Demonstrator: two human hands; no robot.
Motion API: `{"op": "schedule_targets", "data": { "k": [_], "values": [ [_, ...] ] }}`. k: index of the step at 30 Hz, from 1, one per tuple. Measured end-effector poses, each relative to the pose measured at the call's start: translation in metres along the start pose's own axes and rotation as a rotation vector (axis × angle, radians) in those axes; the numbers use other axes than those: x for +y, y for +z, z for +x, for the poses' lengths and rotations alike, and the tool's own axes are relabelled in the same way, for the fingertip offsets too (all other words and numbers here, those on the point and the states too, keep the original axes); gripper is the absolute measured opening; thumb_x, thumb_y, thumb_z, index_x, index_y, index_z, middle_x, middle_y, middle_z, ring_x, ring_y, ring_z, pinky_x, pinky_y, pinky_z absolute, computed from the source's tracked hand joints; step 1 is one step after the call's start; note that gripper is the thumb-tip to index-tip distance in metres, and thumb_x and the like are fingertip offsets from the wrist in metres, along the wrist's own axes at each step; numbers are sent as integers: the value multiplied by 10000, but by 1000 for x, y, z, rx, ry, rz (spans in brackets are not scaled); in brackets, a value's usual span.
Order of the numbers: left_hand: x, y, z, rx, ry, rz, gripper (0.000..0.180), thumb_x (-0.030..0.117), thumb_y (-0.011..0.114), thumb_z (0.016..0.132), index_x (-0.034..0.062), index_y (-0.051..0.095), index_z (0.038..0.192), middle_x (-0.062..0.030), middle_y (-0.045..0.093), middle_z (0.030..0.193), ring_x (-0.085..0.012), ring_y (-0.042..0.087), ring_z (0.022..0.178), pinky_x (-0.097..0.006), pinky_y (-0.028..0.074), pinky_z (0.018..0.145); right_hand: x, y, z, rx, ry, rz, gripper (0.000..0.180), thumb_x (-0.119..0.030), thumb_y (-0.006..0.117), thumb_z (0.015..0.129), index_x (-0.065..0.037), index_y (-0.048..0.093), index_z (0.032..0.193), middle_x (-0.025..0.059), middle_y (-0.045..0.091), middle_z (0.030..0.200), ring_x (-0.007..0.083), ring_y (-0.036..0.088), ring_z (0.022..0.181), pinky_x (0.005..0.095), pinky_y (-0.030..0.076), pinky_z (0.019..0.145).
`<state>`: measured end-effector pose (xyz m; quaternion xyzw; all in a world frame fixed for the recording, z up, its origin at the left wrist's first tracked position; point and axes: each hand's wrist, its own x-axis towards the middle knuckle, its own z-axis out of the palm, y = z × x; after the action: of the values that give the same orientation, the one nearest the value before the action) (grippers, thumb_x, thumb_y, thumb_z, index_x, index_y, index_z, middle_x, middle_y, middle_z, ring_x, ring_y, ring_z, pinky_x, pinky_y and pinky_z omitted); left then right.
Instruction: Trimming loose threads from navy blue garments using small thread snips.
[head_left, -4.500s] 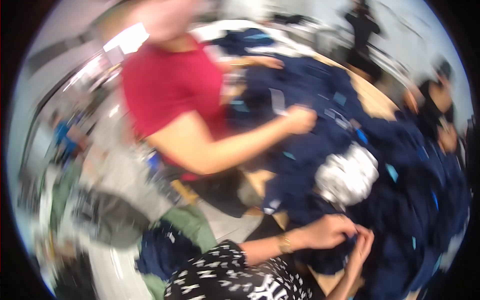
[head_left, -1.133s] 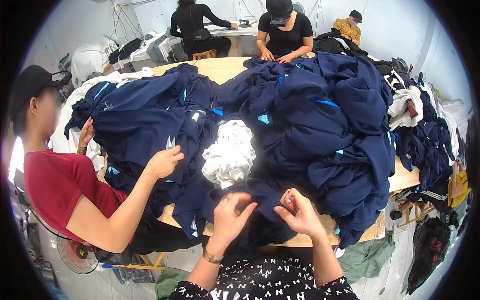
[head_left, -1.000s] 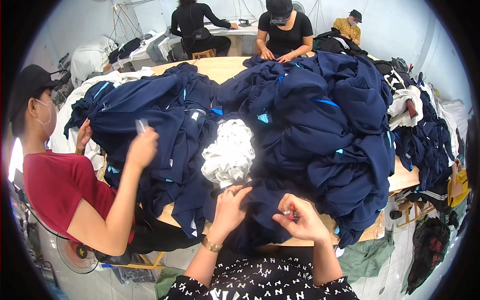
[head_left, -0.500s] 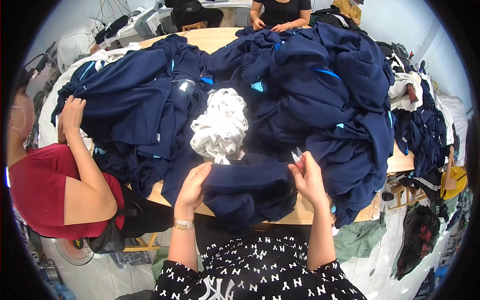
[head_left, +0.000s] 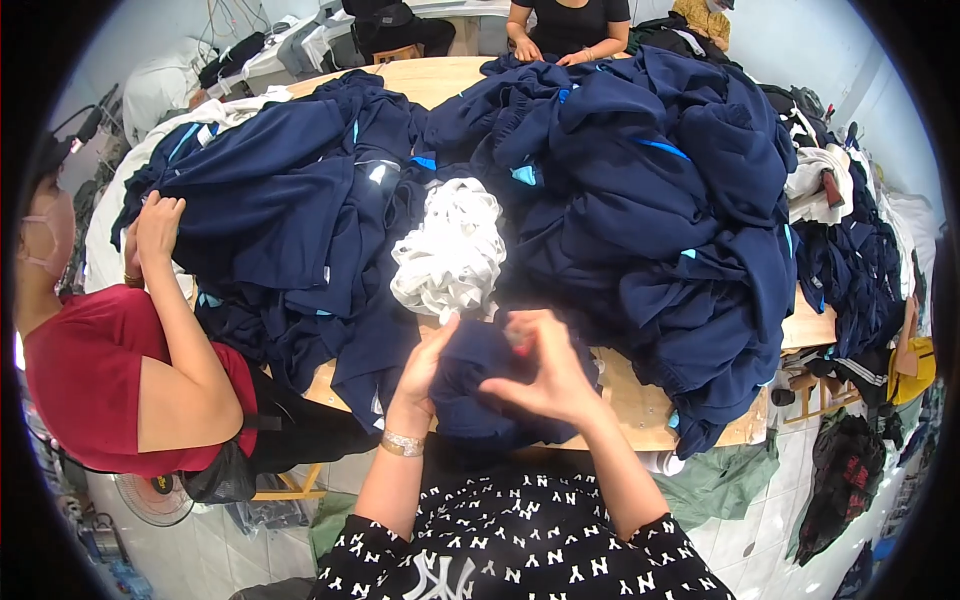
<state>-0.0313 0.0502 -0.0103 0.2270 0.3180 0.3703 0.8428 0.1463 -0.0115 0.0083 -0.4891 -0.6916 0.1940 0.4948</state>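
Note:
My left hand (head_left: 424, 368) is closed on a navy garment (head_left: 468, 378), whose fabric hangs bunched over the table's near edge. Close to its right side, my right hand (head_left: 562, 372) is curved with thumb and fingers apart, smeared by motion. Tucked in its fingers is a pair of small thread snips (head_left: 518, 345), showing only as a red and grey blur. Whether the right hand also touches the cloth I cannot tell. Just beyond my hands lies a heap of white cord or tape (head_left: 452, 250).
Large piles of navy garments (head_left: 650, 210) cover the wooden table (head_left: 720, 430) right and left (head_left: 260, 200). A person in a red top (head_left: 95, 390) handles garments at my left; another in black (head_left: 570, 25) works at the far edge. A fan (head_left: 155, 498) stands on the floor.
My right hand has moved left toward my left hand, away from the garment's right end. The band stretched between both hands has gone slack and bunched. The view has shifted slightly.

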Motion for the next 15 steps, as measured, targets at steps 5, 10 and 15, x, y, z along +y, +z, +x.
{"op": "schedule_targets", "data": {
  "k": [5,10,15],
  "values": [
    [-7,-2,12,80,172,311,214,261,522,934,72,560,1027,-16,597,850,-117,585,731,-235,459,671,3,2,4,-8,216,211,362,-96,674,710,-18,387,916,73,469,708,124,444,641,269,390,571],
    [-5,34,-6,227,971,1596,154,185,626,835,77,596,941,-70,589,883,-206,538,912,-345,360,854,22,-15,4,47,332,253,257,-81,587,736,-8,377,864,64,428,690,121,402,659,283,396,610],
    [-16,55,-32,277,1144,1845,410,321,692,749,116,621,1098,-85,556,1089,-286,447,1119,-478,279,963,16,-22,7,71,475,285,202,-81,556,742,0,389,821,45,400,701,103,353,676,261,363,597]
  ]
}}
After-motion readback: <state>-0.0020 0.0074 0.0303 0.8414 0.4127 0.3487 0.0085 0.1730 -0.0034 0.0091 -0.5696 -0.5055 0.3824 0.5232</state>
